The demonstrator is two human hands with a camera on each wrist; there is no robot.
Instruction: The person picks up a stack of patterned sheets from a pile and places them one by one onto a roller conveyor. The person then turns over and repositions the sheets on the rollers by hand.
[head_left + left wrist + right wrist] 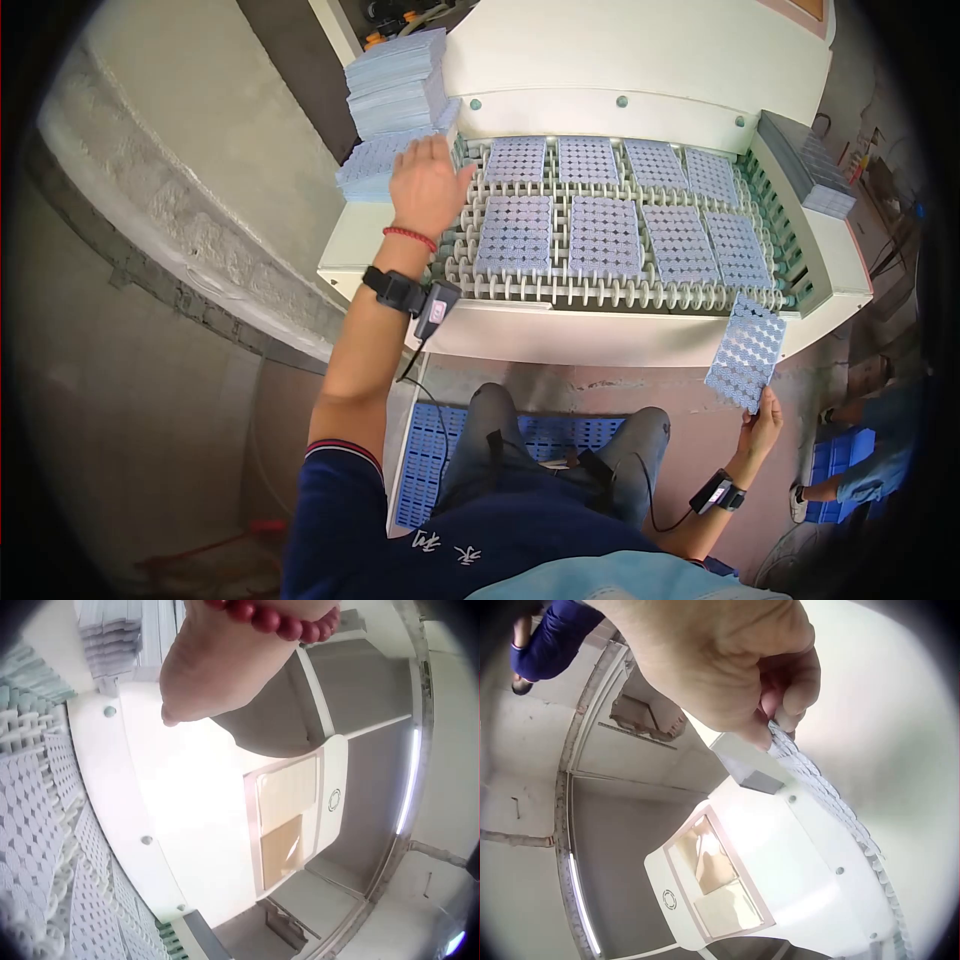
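Observation:
My right hand (764,428) pinches the lower corner of a light-blue perforated panel (748,345) made of rows of small joined discs. The panel tilts at the front right edge of the roller conveyor, its upper end overlapping the rollers in the head view. Seen nearly edge-on in the right wrist view, this panel (821,791) runs out from between thumb and fingers. With fingers straight and side by side, my left hand (430,185) lies over the right side of a low stack of similar panels (370,165). Its fingertips are out of frame in the left wrist view.
Two rows of panels (605,235) lie on the conveyor rollers (610,292) of a white machine (640,60). A taller panel stack (397,85) stands back left. Along the right side sits a grey block (808,165). Another person's leg (825,488) is at far right, beside a blue crate (838,460).

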